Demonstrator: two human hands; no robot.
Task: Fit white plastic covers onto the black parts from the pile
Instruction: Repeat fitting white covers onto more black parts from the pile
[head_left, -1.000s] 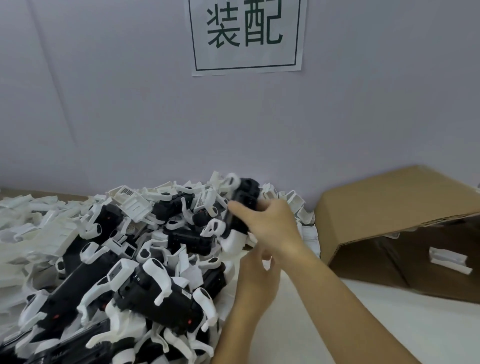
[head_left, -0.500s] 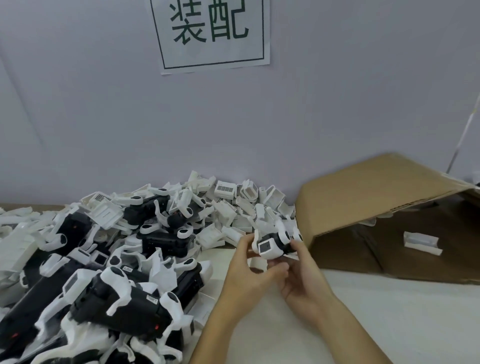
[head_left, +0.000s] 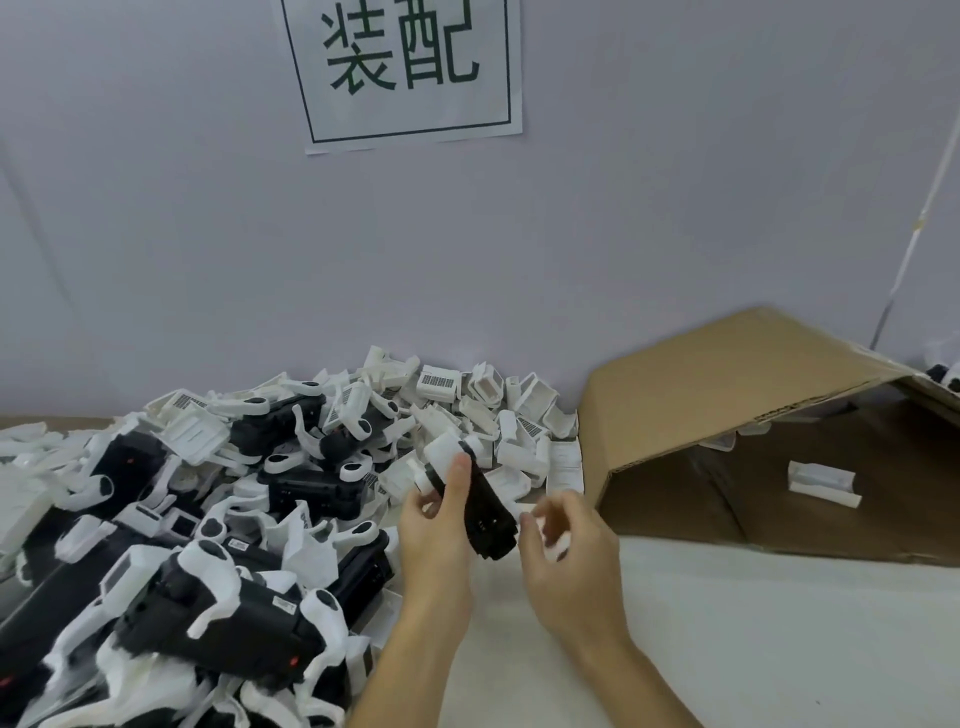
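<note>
My left hand (head_left: 435, 525) grips a black part (head_left: 485, 512) with a white piece at its upper end, holding it tilted above the white table. Just right of the part, my right hand (head_left: 566, 545) has its fingers curled, with a small white piece (head_left: 551, 540) showing blurred among them. A big pile of black parts (head_left: 218, 608) mixed with white pieces fills the left side. Loose white plastic covers (head_left: 498, 415) lie heaped against the wall behind my hands.
A cardboard box (head_left: 727, 379) lies on its side at the right, its opening facing me, with a white piece (head_left: 823, 483) inside. A paper sign (head_left: 405, 73) hangs on the grey wall. Bare white table (head_left: 753, 649) lies in front of the box.
The view has shifted. The part was held by both hands close together; now my left hand holds it alone, turned with its black body showing, and my right hand has drawn away to the right.
</note>
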